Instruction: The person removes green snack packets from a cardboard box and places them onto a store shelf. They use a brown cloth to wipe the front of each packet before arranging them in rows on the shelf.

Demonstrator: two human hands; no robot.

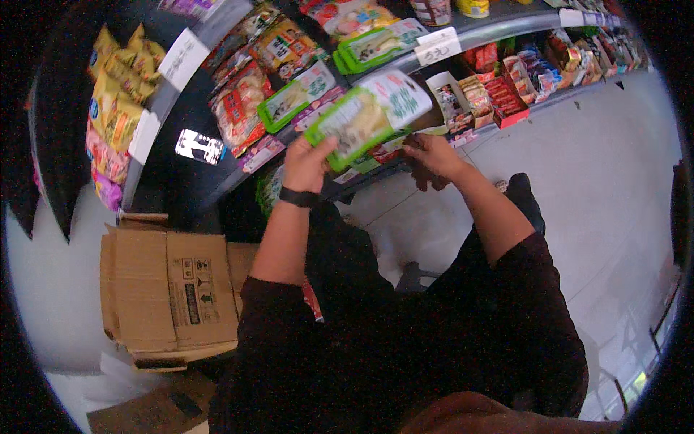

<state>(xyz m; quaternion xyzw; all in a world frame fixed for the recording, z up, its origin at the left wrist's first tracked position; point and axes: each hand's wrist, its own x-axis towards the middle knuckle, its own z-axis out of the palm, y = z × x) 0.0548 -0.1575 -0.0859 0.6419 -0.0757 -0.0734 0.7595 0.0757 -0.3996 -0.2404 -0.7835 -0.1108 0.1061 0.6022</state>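
Note:
My left hand grips the lower left end of a flat green-and-white food packet, its thumb on the clear window. The packet is tilted in front of the shelf, and pale food shows through the window. My right hand is at the packet's lower right, fingers bent. Whether its fingertips pinch anything is blurred and partly hidden. Two similar green-and-white packets lie on the shelf behind: one beside a red bag of snacks, another higher up.
A phone with a lit screen lies on the dark shelf. Yellow snack bags fill the left shelf. Small boxed goods line the lower right shelf. A cardboard box stands at my left on the floor, near my legs.

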